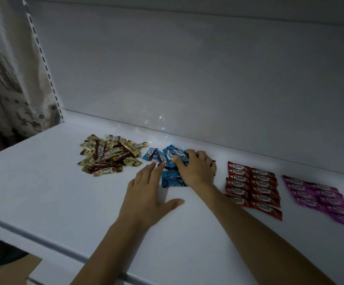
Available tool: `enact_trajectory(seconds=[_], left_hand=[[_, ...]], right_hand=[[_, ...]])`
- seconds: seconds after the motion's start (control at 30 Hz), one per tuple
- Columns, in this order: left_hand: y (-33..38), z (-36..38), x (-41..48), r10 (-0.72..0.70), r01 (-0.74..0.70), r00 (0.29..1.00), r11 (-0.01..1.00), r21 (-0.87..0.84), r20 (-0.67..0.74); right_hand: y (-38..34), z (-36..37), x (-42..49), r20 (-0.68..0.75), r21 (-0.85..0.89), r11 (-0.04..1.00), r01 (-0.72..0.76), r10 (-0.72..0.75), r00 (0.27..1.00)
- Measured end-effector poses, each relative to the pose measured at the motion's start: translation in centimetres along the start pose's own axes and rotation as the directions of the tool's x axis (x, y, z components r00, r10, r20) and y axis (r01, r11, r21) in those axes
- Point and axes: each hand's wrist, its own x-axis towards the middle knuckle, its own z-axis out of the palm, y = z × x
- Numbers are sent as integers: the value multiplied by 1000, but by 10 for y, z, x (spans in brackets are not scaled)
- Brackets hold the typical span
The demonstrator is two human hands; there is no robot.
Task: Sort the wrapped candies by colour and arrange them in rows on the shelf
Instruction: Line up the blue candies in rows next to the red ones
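Observation:
On the white shelf (43,182) lies a loose heap of gold and brown candies (110,156) at the left. A small pile of blue candies (163,157) sits in the middle, and my right hand (195,169) rests on top of its right side with fingers curled over the wrappers. Two blue candies (172,179) lie flat just in front of that pile. My left hand (146,194) lies flat with straight fingers, its fingertips touching the pile's near edge. Red candies (253,186) form two neat columns at the right, and pink candies (323,200) form rows at the far right.
The shelf's back panel (187,79) rises right behind the candies. A slotted upright rail (43,64) stands at the left, with a patterned curtain (4,79) beyond it. The shelf's front edge (43,241) runs across the lower left.

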Motion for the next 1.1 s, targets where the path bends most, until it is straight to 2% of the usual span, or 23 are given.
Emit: enact_trajectory(seconds=[0.17, 0.3, 0.47, 0.6, 0.67, 0.73, 0.8, 0.9, 1.0, 1.1], left_hand=[[-1, 1, -4, -40, 41, 999, 999, -16, 28], [2, 0, -6, -52, 52, 997, 999, 2, 54], [1, 1, -6, -25, 25, 998, 1000, 13, 52], [-1, 4, -5, -11, 9, 997, 1000, 29, 76], [-4, 6, 1, 17, -21, 996, 999, 43, 87], [-9, 10, 14, 89, -90, 995, 996, 25, 33], [-11, 11, 32, 144, -144, 989, 990, 0, -17], [-15, 10, 65, 176, -180, 982, 982, 57, 66], [-17, 10, 91, 169, -197, 958, 975, 105, 231], [-18, 13, 106, 159, -200, 928, 976, 88, 337]], right_hand=[[2, 3, -1, -53, -9, 1000, 23, -23, 998], [2, 3, -1, -78, 19, 999, -30, 31, 997], [2, -1, -1, -54, 75, 996, -50, 54, 997], [-1, 1, -1, -89, 75, 994, -75, 82, 993], [-1, 3, -2, -136, 107, 993, -54, 69, 988], [-2, 4, -2, -177, 148, 989, -18, 45, 983], [0, 5, 0, -150, 133, 991, -30, 50, 987], [1, 6, 3, -104, 93, 993, -72, 82, 991], [1, 7, 3, -108, 74, 995, -61, 69, 992], [1, 6, 3, -93, 107, 991, -79, 89, 992]])
